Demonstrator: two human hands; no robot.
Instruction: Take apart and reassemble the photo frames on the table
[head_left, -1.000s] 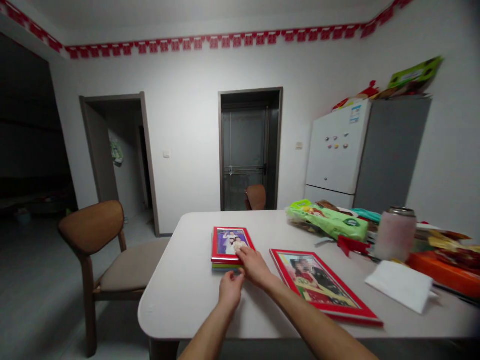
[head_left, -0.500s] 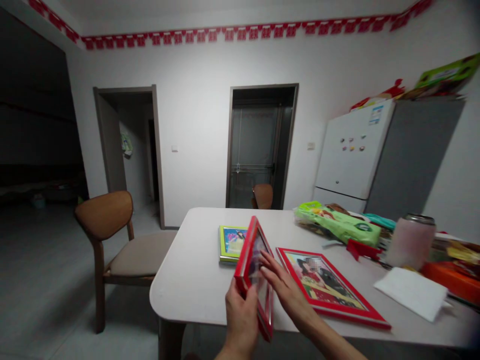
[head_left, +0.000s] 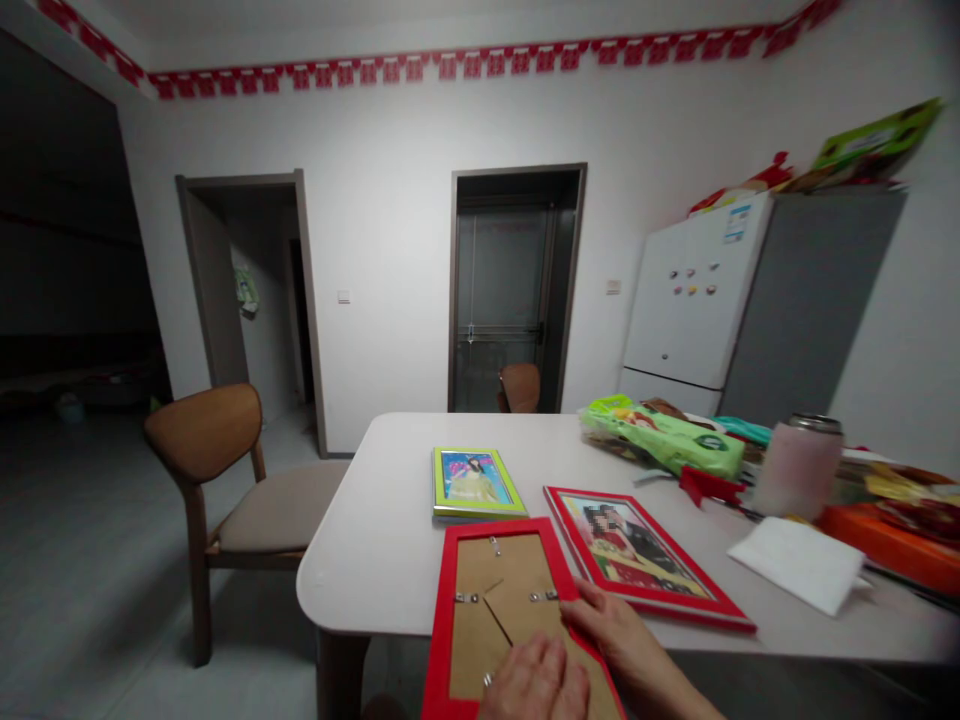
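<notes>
A red picture frame [head_left: 556,548] is turned with its brown backing board [head_left: 471,650] toward me, above the near table edge. Metal clips sit along the board's edges, and a cut line crosses its middle. My right hand [head_left: 611,630] grips the frame's right side, thumb along the rim. Resting on the lower part of the board, my left hand [head_left: 536,682] has its fingers bent and close together; its fingertips partly hide the board. Beyond lies a green picture frame [head_left: 439,485] with a photo. To the right, a second red picture frame [head_left: 720,618] lies photo side up.
The white table [head_left: 360,560] also bears a green packet [head_left: 675,440], a pink jar [head_left: 799,470], folded white paper [head_left: 799,563] and an orange box [head_left: 885,545]. A wooden chair [head_left: 206,435] stands left of the table, another chair [head_left: 520,388] behind it. A fridge [head_left: 682,320] is at the right.
The red frame in my hands has turned from edge-on to back side up and lower. My left hand has moved onto its board, and my right hand has moved to its right edge.
</notes>
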